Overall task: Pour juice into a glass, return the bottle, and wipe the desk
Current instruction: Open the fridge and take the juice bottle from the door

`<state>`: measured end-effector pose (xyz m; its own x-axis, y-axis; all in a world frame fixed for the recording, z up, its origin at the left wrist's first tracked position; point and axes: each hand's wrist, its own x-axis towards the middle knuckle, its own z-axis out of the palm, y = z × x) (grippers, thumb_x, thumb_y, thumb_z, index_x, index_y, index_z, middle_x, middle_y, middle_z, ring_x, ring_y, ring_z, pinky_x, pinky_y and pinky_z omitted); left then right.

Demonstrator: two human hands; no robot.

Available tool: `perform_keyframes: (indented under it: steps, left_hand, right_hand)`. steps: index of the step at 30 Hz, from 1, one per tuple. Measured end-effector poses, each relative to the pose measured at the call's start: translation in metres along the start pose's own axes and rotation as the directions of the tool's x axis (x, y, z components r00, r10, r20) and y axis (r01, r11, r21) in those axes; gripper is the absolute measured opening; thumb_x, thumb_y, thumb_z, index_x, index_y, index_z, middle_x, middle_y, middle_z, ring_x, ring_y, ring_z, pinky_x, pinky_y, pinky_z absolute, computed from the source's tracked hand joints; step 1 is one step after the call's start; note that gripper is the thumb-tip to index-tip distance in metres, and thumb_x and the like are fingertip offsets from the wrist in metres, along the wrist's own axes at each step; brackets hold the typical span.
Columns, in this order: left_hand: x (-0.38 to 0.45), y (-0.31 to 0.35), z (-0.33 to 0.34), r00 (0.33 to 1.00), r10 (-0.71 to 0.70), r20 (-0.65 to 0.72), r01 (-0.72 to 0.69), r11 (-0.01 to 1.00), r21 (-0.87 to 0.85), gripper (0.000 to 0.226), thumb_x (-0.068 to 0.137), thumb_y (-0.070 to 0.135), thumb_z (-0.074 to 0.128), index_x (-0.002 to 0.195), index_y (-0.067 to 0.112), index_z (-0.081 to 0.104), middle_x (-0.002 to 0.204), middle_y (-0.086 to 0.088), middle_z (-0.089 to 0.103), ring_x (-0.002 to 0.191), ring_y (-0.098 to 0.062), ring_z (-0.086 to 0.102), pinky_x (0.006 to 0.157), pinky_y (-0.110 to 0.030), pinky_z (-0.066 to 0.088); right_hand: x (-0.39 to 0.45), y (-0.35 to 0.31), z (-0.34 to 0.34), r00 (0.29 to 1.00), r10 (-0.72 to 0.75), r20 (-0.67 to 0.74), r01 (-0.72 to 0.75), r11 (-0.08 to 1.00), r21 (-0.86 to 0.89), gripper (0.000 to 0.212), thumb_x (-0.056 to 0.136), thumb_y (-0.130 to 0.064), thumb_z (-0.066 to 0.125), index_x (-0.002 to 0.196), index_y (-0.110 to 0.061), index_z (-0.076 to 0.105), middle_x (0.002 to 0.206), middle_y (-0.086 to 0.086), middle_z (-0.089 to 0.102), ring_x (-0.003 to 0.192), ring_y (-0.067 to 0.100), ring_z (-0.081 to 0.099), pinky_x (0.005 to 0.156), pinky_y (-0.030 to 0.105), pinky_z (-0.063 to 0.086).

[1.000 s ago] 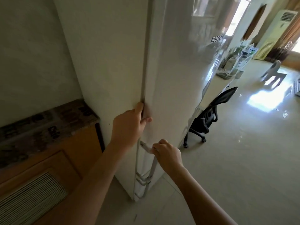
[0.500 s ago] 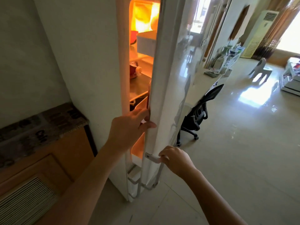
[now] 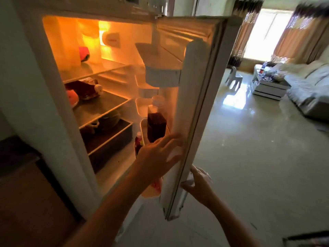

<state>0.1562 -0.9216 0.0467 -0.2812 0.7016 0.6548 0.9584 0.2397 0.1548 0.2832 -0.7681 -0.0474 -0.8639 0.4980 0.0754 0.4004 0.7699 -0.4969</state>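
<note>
My one head view looks forward and down, close on the open fridge (image 3: 74,86) (living room far right).

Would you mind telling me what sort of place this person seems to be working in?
Most likely a home. An open fridge with food on its shelves stands at the edge of a living area, with a sofa and curtained window beyond. The left hand reaches toward the door shelf.

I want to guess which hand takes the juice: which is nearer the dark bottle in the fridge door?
Left. The left hand hovers open just below the dark bottle; the right hand grips the fridge door from outside.
</note>
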Motion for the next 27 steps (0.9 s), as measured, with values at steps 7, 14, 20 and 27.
perform_keyframes:
  steps: [7, 14, 20, 27]
  left_hand:
    - [0.037, -0.001, 0.046, 0.948, -0.313, -0.055, 0.308, 0.947, -0.089, 0.074, 0.077, 0.05, 0.067, 0.139, 0.026, 0.033, 0.145, -0.001, 0.043, 0.129, -0.022, 0.044, 0.098, -0.04, 0.044]
    - [0.099, -0.03, 0.098, 0.941, -0.328, 0.077, 0.335, 0.885, -0.324, 0.115, 0.069, 0.039, 0.079, 0.145, 0.041, -0.006, 0.156, -0.008, 0.019, 0.125, -0.034, 0.048, 0.087, -0.043, 0.051]
    - [0.152, -0.051, 0.134, 0.941, -0.118, 0.318, 0.29, 0.764, -0.576, 0.105, 0.078, 0.025, 0.074, 0.141, 0.053, -0.005, 0.155, -0.005, 0.024, 0.135, -0.03, 0.036, 0.104, -0.05, 0.041]
    - [0.173, -0.053, 0.152, 0.939, 0.011, 0.345, 0.245, 0.681, -0.69, 0.105, 0.075, 0.023, 0.077, 0.142, 0.047, 0.0, 0.151, -0.007, 0.029, 0.135, -0.025, 0.034, 0.108, -0.043, 0.034]
  right_hand:
    - [-0.001, 0.045, -0.031, 0.962, 0.189, -0.198, -0.114, 0.934, 0.338, 0.083, 0.08, -0.019, 0.073, 0.144, -0.023, 0.02, 0.118, 0.004, 0.059, 0.08, 0.002, 0.057, 0.063, 0.016, 0.048]
    - [0.034, 0.08, -0.058, 0.89, 0.417, -0.184, -0.272, 0.81, 0.519, 0.089, 0.081, -0.027, 0.071, 0.147, -0.021, 0.012, 0.139, 0.012, 0.048, 0.113, 0.032, 0.057, 0.089, 0.054, 0.05]
    - [0.059, 0.094, -0.07, 0.844, 0.483, -0.232, -0.322, 0.804, 0.5, 0.09, 0.083, -0.038, 0.066, 0.148, -0.024, 0.005, 0.14, 0.012, 0.047, 0.113, 0.034, 0.057, 0.087, 0.054, 0.051]
    - [0.074, 0.106, -0.068, 0.807, 0.511, -0.296, -0.349, 0.817, 0.458, 0.074, 0.09, -0.055, 0.035, 0.148, -0.027, 0.001, 0.139, 0.011, 0.048, 0.11, 0.032, 0.059, 0.087, 0.051, 0.052]
